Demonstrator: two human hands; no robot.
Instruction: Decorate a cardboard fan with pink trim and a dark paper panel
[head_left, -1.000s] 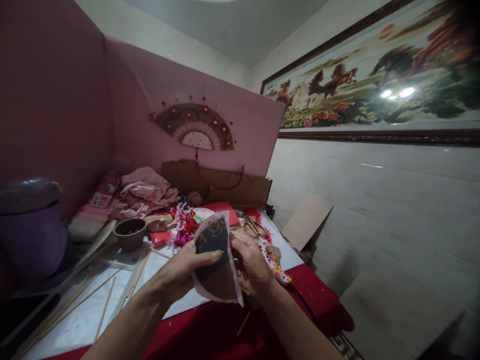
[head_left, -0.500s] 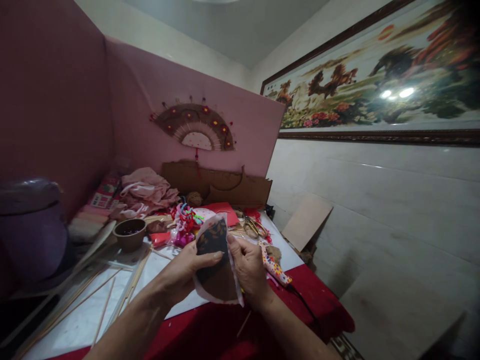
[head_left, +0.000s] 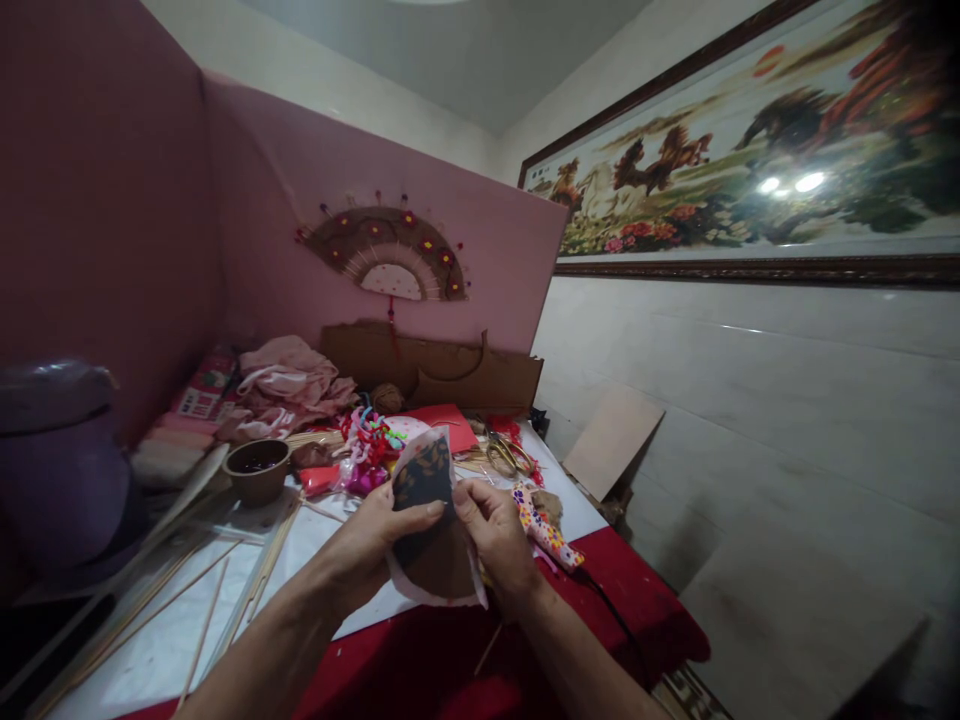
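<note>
Between my hands is a half-round cardboard piece (head_left: 433,570), part bare brown and part dark with a leaf print. Pale pinkish cloth (head_left: 401,578) shows along its edges. My left hand (head_left: 375,530) grips the curved side, thumb lying flat across the dark face and fingers hidden behind. Closed in a pinch, my right hand (head_left: 499,535) holds the straight edge with its cloth border. To the right of that hand lies a flower-printed glue gun-like object (head_left: 547,530) with a dark cord. Gold-handled scissors (head_left: 508,455) rest just beyond.
A brown bowl (head_left: 257,470) and thin wooden sticks (head_left: 204,630) are on the left. Crumpled pink cloth (head_left: 292,380), a twine ball (head_left: 388,399) and red paper (head_left: 444,425) sit farther back. A decorated fan (head_left: 390,250) hangs on the pink board. Red cloth (head_left: 645,600) covers the table's front.
My right thumb and fingers have shifted slightly down along the straight edge, bending into a tighter pinch. My left hand keeps its hold, and the cardboard piece stays nearly in place.
</note>
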